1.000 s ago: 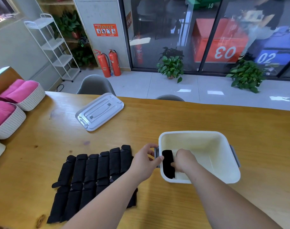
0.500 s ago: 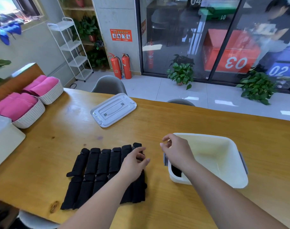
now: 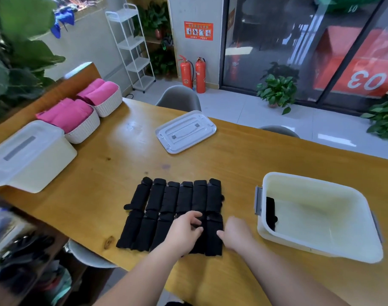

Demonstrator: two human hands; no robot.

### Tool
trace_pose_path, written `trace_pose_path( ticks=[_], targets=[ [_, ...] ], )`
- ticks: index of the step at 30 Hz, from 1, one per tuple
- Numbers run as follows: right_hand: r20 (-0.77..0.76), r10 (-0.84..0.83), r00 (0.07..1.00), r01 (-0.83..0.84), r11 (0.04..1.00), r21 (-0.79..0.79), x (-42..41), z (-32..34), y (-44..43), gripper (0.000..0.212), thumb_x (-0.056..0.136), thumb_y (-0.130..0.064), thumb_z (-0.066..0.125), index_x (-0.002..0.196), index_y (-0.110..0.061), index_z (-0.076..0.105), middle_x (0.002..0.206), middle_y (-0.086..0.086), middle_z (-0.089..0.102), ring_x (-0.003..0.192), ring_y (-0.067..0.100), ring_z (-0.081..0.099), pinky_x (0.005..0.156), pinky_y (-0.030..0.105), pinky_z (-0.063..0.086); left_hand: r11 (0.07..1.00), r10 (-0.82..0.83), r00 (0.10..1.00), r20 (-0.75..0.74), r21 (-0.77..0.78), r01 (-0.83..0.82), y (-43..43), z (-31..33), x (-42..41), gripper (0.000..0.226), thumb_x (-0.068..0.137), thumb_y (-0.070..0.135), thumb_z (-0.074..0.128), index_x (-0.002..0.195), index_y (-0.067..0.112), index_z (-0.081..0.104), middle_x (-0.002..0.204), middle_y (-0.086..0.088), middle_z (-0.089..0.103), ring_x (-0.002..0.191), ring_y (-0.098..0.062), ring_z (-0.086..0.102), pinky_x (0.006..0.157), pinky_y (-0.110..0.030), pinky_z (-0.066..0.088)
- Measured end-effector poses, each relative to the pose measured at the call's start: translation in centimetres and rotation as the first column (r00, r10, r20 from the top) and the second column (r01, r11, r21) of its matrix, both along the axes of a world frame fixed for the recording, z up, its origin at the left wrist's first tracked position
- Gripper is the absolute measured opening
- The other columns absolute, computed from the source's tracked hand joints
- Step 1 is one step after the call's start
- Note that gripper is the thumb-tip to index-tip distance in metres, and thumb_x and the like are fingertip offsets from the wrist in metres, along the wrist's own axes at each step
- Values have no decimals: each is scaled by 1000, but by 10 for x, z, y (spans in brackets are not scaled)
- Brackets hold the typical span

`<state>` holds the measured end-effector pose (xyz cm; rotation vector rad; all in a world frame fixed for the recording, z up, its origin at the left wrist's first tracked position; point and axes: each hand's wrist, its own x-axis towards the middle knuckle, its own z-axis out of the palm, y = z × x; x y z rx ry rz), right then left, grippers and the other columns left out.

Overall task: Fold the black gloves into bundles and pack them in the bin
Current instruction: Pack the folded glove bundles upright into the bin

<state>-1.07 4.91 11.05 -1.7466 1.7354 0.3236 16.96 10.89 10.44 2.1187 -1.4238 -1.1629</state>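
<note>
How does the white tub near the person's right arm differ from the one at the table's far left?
The right tub is open, with a loose lid lying farther back; the left tub is closed. The right tub shows one black bundle against its left wall; the left tub's contents are hidden. The right tub looks wider and shallower from here, the left tub boxier. Both are pale, rectangular plastic tubs.

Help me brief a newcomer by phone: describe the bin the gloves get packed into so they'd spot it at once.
On the long wooden table, look to the right end, past the rows of black gloves. The cream bin there is open, with one black bundle standing against its left wall; the other bin at the left end is lidded.
</note>
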Motion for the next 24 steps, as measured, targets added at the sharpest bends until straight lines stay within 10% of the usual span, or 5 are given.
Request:
trace_pose_path(
  ticks=[10, 16, 24],
  targets=[
    [219, -328, 919, 306, 943, 130, 2, -31, 7, 23, 89, -35, 85, 103, -24, 70, 97, -4, 73, 91, 21, 71, 84, 43, 64, 997, -58, 998, -34, 57, 60, 5, 1, 2, 46, 102, 29, 70, 147, 32, 58, 129, 18, 68, 103, 4, 65, 88, -13, 49],
    [442, -482, 756, 423, 876, 232, -3, -2, 8, 24, 89, -23, 86, 106, -20, 69, 99, 2, 74, 91, 21, 73, 73, 39, 67, 1000, 7, 999, -49, 14, -6, -4, 10, -6, 49, 100, 50, 68, 143, 27, 63, 129, 15, 71, 117, -3, 64, 101, -23, 50],
    [650, -396, 649, 422, 898, 125, -10, 63, -4, 26, 94, -31, 80, 115, -27, 65, 102, -1, 72, 87, 16, 74, 78, 39, 66, 969, 221, 852, -475, 11, -245, -33, 37, -10, 32, 94, 30, 83, 124, 25, 72, 107, 6, 79, 94, -6, 76, 82, -28, 64]
  ],
)
